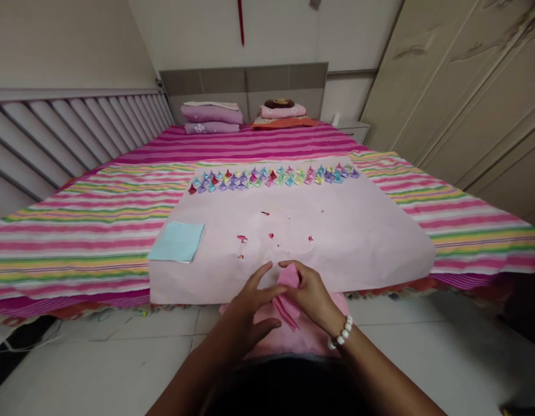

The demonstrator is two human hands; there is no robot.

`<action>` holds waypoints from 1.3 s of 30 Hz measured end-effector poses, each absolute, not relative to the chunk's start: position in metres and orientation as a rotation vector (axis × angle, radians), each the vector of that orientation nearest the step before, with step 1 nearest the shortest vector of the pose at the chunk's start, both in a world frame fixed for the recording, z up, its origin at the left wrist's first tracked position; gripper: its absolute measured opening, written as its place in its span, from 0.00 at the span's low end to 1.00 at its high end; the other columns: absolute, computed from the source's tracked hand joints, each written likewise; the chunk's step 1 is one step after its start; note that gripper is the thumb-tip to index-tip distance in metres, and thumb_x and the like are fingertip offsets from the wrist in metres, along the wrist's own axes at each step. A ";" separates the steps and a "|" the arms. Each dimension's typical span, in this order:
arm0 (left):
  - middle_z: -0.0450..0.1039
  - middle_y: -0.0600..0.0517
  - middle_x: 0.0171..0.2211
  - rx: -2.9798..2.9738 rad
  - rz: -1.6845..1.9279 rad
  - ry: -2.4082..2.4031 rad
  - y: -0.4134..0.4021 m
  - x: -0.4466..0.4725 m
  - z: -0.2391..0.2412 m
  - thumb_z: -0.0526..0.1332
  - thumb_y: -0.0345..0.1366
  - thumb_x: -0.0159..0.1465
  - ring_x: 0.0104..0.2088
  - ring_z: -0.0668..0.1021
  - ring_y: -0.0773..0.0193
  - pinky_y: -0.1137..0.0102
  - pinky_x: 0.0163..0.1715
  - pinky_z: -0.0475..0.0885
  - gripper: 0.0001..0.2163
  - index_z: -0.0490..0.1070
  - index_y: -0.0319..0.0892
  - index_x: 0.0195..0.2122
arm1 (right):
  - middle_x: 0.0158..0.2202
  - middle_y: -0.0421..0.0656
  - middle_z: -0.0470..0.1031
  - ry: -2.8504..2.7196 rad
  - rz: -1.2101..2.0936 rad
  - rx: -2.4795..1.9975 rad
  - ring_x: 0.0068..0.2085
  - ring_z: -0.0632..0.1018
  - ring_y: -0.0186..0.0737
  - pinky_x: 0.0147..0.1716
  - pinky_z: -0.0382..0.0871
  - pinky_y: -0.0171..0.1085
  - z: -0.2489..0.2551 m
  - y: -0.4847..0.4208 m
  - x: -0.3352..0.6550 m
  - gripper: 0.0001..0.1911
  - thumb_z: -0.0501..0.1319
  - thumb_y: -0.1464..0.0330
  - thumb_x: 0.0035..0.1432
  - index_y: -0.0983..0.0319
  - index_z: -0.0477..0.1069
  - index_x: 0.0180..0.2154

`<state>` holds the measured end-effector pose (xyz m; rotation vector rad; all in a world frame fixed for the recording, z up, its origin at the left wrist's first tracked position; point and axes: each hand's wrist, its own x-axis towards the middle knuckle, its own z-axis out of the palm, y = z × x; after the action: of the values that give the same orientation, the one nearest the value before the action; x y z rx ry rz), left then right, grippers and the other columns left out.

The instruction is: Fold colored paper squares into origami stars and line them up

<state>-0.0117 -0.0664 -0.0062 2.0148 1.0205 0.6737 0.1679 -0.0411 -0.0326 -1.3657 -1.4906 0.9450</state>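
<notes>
Near the front edge of a large pale paper sheet (358, 231), my right hand (313, 292) grips a folded piece of pink paper (288, 300) between thumb and fingers. My left hand (254, 306) is beside it with fingers spread apart, one fingertip close to the paper's left side; whether it touches I cannot tell. The folded paper looks layered, with its lower edges slightly fanned. Below both hands lies pink cloth (311, 341). Small red scraps (242, 238) are scattered on the sheet beyond my hands.
A stack of light blue paper squares (176, 241) lies on the sheet's left. Rows of small colourful folded paper pieces (271, 178) line its far edge. The sheet rests on a striped bed (85, 225). Folded bedding (211, 115) is stacked by the headboard (289, 81); a wardrobe (462, 98) stands right.
</notes>
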 end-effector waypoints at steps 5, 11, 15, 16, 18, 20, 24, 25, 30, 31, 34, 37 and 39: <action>0.67 0.48 0.55 2.060 0.721 1.072 -0.060 -0.009 -0.011 0.63 0.33 0.59 0.52 0.72 0.55 0.62 0.49 0.70 0.04 0.75 0.46 0.34 | 0.23 0.36 0.69 -1.481 1.154 -1.234 0.25 0.68 0.34 0.25 0.61 0.32 -0.027 -0.045 0.168 0.01 0.60 0.73 0.46 0.63 0.70 0.25; 0.76 0.49 0.41 1.896 0.906 1.074 -0.059 -0.009 -0.008 0.62 0.32 0.58 0.43 0.76 0.59 0.67 0.44 0.70 0.03 0.73 0.44 0.28 | 0.18 0.33 0.60 -1.320 1.359 -1.183 0.21 0.61 0.29 0.21 0.55 0.31 -0.024 -0.048 0.175 0.11 0.65 0.66 0.47 0.62 0.66 0.19; 0.76 0.51 0.34 1.665 0.952 1.098 -0.061 -0.007 -0.009 0.61 0.31 0.58 0.35 0.77 0.63 0.71 0.36 0.71 0.05 0.68 0.42 0.25 | 0.19 0.35 0.64 -1.237 1.483 -1.118 0.22 0.66 0.32 0.22 0.60 0.32 -0.023 -0.050 0.175 0.14 0.64 0.59 0.50 0.62 0.68 0.21; 0.75 0.51 0.33 1.601 0.969 1.091 -0.061 -0.006 -0.011 0.60 0.32 0.58 0.33 0.76 0.64 0.71 0.35 0.70 0.05 0.67 0.42 0.25 | 0.20 0.36 0.65 -1.213 1.514 -1.102 0.22 0.68 0.32 0.23 0.62 0.32 -0.023 -0.050 0.176 0.15 0.63 0.58 0.51 0.62 0.68 0.22; 0.74 0.53 0.30 1.503 0.990 1.091 -0.061 -0.005 -0.014 0.60 0.33 0.58 0.31 0.75 0.66 0.73 0.32 0.69 0.05 0.67 0.42 0.26 | 0.19 0.37 0.66 -1.173 1.557 -1.069 0.23 0.69 0.33 0.25 0.63 0.33 -0.022 -0.052 0.177 0.17 0.61 0.56 0.54 0.63 0.69 0.23; 0.70 0.55 0.26 1.442 1.011 1.118 -0.060 -0.004 -0.016 0.61 0.34 0.58 0.28 0.73 0.68 0.74 0.29 0.68 0.04 0.67 0.41 0.27 | 0.19 0.37 0.67 -1.149 1.577 -1.022 0.23 0.70 0.33 0.26 0.63 0.33 -0.021 -0.053 0.178 0.19 0.57 0.55 0.58 0.63 0.69 0.24; 0.65 0.58 0.22 1.342 1.070 1.150 -0.059 0.000 -0.015 0.63 0.35 0.56 0.23 0.69 0.71 0.77 0.24 0.64 0.06 0.68 0.40 0.26 | 0.24 0.37 0.70 -1.167 1.578 -0.964 0.23 0.69 0.30 0.24 0.61 0.31 -0.021 -0.055 0.178 0.13 0.67 0.60 0.50 0.63 0.73 0.32; 0.65 0.58 0.22 1.312 1.088 1.149 -0.059 0.001 -0.015 0.63 0.35 0.56 0.23 0.70 0.72 0.77 0.24 0.64 0.06 0.67 0.40 0.26 | 0.24 0.36 0.70 -1.170 1.569 -0.980 0.22 0.68 0.29 0.23 0.61 0.30 -0.022 -0.055 0.178 0.14 0.70 0.63 0.45 0.63 0.73 0.33; 0.75 0.53 0.29 1.076 1.125 1.067 -0.057 0.008 -0.013 0.68 0.35 0.49 0.30 0.77 0.65 0.71 0.32 0.71 0.20 0.68 0.40 0.43 | 0.17 0.34 0.66 -1.067 1.537 -1.069 0.19 0.63 0.26 0.19 0.55 0.29 -0.023 -0.055 0.175 0.13 0.71 0.64 0.41 0.64 0.71 0.22; 0.76 0.52 0.31 1.043 1.106 1.055 -0.056 0.008 -0.012 0.70 0.35 0.48 0.32 0.78 0.63 0.69 0.34 0.72 0.27 0.65 0.41 0.49 | 0.17 0.33 0.66 -1.066 1.532 -1.071 0.18 0.63 0.27 0.19 0.55 0.29 -0.023 -0.055 0.174 0.13 0.71 0.64 0.41 0.64 0.70 0.21; 0.78 0.51 0.32 1.057 1.037 1.103 -0.055 0.009 -0.009 0.71 0.35 0.46 0.32 0.78 0.61 0.68 0.34 0.72 0.26 0.69 0.39 0.47 | 0.17 0.33 0.65 -1.103 1.537 -1.063 0.19 0.62 0.27 0.19 0.55 0.29 -0.021 -0.056 0.171 0.13 0.72 0.64 0.40 0.63 0.70 0.21; 0.74 0.54 0.24 1.160 1.039 1.211 -0.054 0.010 -0.005 0.69 0.37 0.49 0.27 0.75 0.65 0.72 0.29 0.69 0.10 0.74 0.38 0.29 | 0.18 0.33 0.66 -1.117 1.589 -1.027 0.20 0.63 0.28 0.21 0.57 0.30 -0.022 -0.060 0.166 0.12 0.72 0.64 0.41 0.63 0.71 0.22; 0.70 0.57 0.20 1.191 1.080 1.243 -0.054 0.012 -0.004 0.68 0.37 0.49 0.24 0.72 0.67 0.74 0.26 0.67 0.08 0.72 0.38 0.24 | 0.18 0.34 0.67 -1.116 1.607 -1.015 0.21 0.65 0.29 0.22 0.59 0.30 -0.025 -0.062 0.162 0.12 0.72 0.64 0.41 0.63 0.73 0.23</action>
<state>0.0117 -0.0543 -0.0043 1.1910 1.2430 1.0804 0.1619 -0.0621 -0.0253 -1.0151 -1.1164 1.6073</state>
